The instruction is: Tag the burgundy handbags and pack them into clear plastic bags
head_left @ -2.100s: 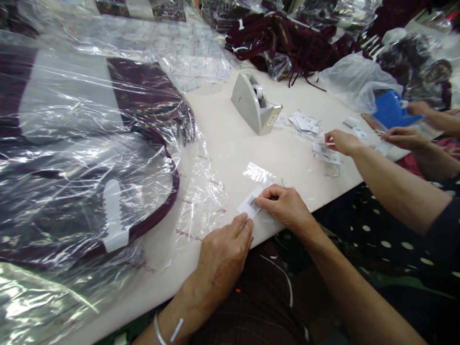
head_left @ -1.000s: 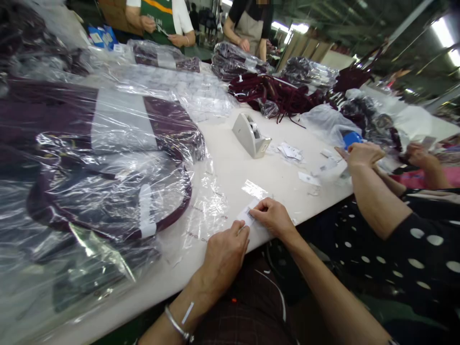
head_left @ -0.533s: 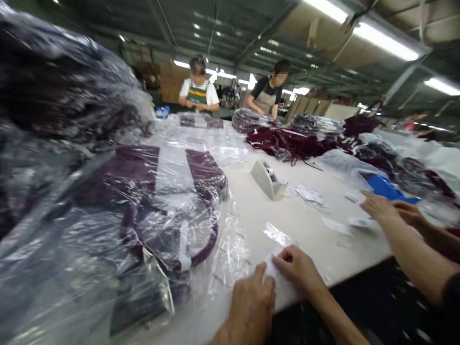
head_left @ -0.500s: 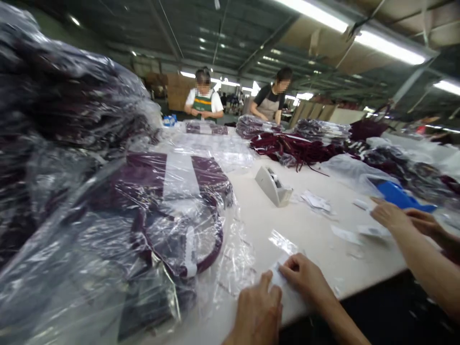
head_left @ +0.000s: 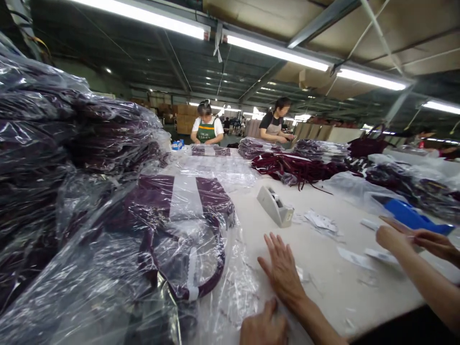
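Observation:
My right hand point(head_left: 283, 270) lies flat on the white table with its fingers spread, beside the edge of a clear plastic bag point(head_left: 233, 268). Lower down and closer to me, my left hand point(head_left: 264, 326) has its fingers curled in; what they hold, if anything, is hidden. Inside the plastic, left of both hands, is a dark purple handbag point(head_left: 151, 191) with a white paper band point(head_left: 186, 196) around it. Its looped handle point(head_left: 215, 278) carries a white wrap point(head_left: 192, 273). A grey tape dispenser point(head_left: 275, 206) stands beyond my right fingertips.
A tall pile of plastic-wrapped goods point(head_left: 118, 129) rises at left. Paper slips point(head_left: 319, 220) lie on the table point(head_left: 323, 263). At right, a co-worker's hands point(head_left: 398, 239) work beside a blue dispenser point(head_left: 413, 215). Dark red straps point(head_left: 287, 167) lie farther back, and two people stand beyond.
My right hand has let go of the white slip, moved up and spread flat. The left hand has dropped lower. The view has tilted up, and the clear strip above my hands no longer shows.

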Demonstrator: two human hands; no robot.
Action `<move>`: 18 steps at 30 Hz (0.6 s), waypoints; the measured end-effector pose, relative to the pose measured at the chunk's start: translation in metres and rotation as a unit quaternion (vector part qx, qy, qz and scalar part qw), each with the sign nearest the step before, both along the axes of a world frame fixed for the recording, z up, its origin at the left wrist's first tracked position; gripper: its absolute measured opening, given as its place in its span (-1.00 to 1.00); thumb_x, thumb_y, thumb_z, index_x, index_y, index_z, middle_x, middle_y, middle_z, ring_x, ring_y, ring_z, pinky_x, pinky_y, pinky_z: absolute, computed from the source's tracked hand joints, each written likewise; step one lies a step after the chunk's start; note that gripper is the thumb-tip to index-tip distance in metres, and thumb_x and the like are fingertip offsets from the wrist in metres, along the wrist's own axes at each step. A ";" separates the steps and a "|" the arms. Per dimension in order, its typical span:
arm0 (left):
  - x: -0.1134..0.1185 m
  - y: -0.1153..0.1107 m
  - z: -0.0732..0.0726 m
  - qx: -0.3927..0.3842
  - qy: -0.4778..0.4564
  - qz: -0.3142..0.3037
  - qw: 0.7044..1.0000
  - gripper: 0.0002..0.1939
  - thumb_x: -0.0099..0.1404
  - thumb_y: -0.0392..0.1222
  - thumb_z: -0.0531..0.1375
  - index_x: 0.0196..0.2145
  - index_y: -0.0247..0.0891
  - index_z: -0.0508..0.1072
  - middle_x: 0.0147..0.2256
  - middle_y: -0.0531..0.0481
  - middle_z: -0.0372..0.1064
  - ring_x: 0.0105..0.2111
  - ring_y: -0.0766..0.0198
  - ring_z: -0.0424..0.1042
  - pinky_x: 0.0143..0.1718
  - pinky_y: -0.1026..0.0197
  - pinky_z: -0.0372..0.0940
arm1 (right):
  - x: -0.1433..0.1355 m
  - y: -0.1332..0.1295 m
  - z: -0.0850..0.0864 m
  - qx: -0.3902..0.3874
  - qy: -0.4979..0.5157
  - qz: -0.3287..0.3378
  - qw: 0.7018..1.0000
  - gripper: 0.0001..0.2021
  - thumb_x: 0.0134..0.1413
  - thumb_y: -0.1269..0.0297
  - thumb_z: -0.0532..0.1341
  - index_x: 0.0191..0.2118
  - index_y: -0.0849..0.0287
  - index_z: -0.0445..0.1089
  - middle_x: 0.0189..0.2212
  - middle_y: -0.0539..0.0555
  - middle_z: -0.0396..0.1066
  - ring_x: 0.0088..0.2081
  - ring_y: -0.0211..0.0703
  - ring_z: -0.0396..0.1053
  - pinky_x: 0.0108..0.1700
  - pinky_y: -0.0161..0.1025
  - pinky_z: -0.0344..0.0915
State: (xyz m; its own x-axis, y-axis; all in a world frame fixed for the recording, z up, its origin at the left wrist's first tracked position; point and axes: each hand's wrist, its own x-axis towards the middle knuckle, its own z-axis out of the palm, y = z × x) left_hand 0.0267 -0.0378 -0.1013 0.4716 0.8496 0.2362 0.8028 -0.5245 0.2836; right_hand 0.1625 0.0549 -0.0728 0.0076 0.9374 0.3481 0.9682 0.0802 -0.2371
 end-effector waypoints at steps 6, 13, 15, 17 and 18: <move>-0.018 -0.009 0.047 -0.103 -0.021 -0.059 0.993 -0.78 0.34 -0.28 0.11 -0.08 -0.11 0.42 0.22 -0.02 0.27 -0.14 0.13 0.55 -0.18 0.08 0.50 | 0.000 -0.001 0.005 -0.134 -0.016 0.014 0.991 -0.33 0.30 -0.11 -0.09 0.37 0.20 0.05 0.40 0.19 -0.09 0.42 0.09 -0.27 0.37 0.14 -0.33; -0.018 -0.008 0.057 -0.114 -0.002 -0.072 0.991 -0.71 0.40 -0.25 0.05 0.04 -0.10 0.37 0.24 -0.06 0.22 -0.09 0.13 0.51 -0.17 0.10 0.47 | 0.015 -0.003 0.011 -0.088 0.022 0.025 0.996 -0.36 0.32 -0.08 -0.05 0.36 0.20 0.02 0.40 0.22 -0.12 0.42 0.07 -0.31 0.37 0.16 -0.41; -0.019 -0.009 0.058 -0.115 -0.005 -0.069 0.991 -0.71 0.40 -0.24 0.05 0.05 -0.10 0.37 0.24 -0.05 0.22 -0.09 0.14 0.51 -0.17 0.11 0.47 | 0.017 -0.004 0.008 -0.107 0.032 0.040 0.993 -0.38 0.31 -0.06 0.00 0.33 0.22 0.10 0.39 0.23 -0.06 0.41 0.08 -0.26 0.37 0.15 -0.40; -0.020 -0.009 0.059 -0.125 -0.018 -0.066 0.990 -0.73 0.41 -0.23 0.05 0.02 -0.09 0.39 0.23 -0.03 0.24 -0.09 0.16 0.52 -0.16 0.13 0.47 | 0.023 -0.006 0.013 -0.106 0.100 0.020 0.989 -0.42 0.31 0.01 0.01 0.30 0.26 0.14 0.35 0.25 0.04 0.39 0.04 -0.13 0.37 0.10 -0.26; -0.021 -0.009 0.059 -0.130 -0.031 -0.066 0.989 -0.74 0.41 -0.22 0.05 0.00 -0.10 0.41 0.21 -0.02 0.26 -0.08 0.17 0.51 -0.14 0.14 0.46 | 0.029 -0.008 0.018 -0.095 0.148 0.002 0.984 -0.45 0.32 0.05 0.00 0.28 0.28 0.17 0.32 0.26 0.11 0.35 0.02 -0.02 0.35 0.05 -0.13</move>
